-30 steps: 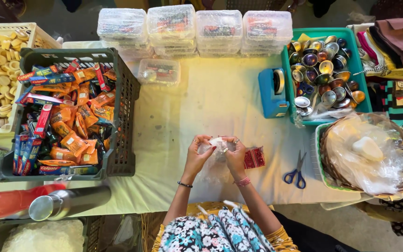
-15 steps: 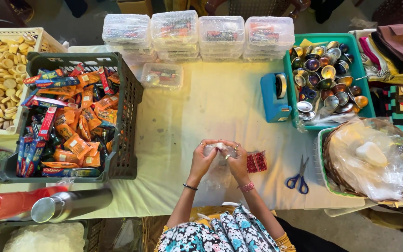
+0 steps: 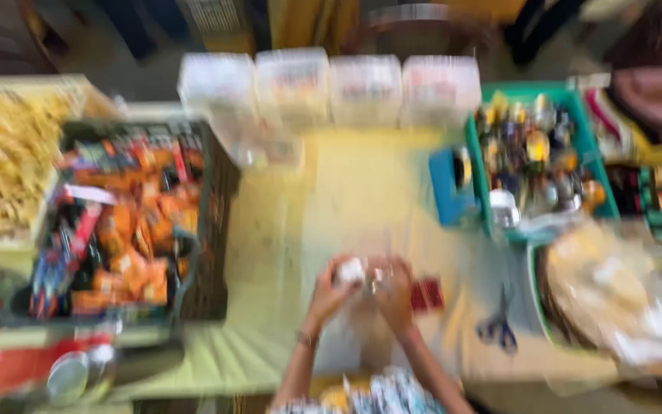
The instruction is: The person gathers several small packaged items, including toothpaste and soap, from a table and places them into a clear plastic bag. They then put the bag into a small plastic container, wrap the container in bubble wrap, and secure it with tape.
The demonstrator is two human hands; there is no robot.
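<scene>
From the head camera, blurred by motion, both hands meet over the near edge of the pale yellow table (image 3: 362, 184), close to the body — likely because small two-handed work is easiest there. The left hand (image 3: 329, 295) and the right hand (image 3: 394, 295) are curled inward toward each other, fingers closed round a small whitish, clear-looking wrapper or bag (image 3: 354, 272) pinched between them; the blur hides how tight the hold is and whether anything is inside it. Just to the right of the grip lies a small red packet (image 3: 427, 295), on the table and apart from the fingers, within easy reach of the right hand. Further right of it sit blue-handled scissors (image 3: 498, 328), and beyond them a round basket under clear plastic (image 3: 614, 299). Up and to the right of the grip a green crate (image 3: 545, 153) holds many small shiny pieces, with a blue box (image 3: 450, 184) beside its left wall. Left of the grip stands a dark crate (image 3: 216, 230) heaped with orange and red packets, and beyond that a pale basket of yellow snacks (image 3: 5, 161). Straight ahead, at the far edge, clear lidded boxes (image 3: 331, 88) stand in a row — stock set in an arc around the working spot.
</scene>
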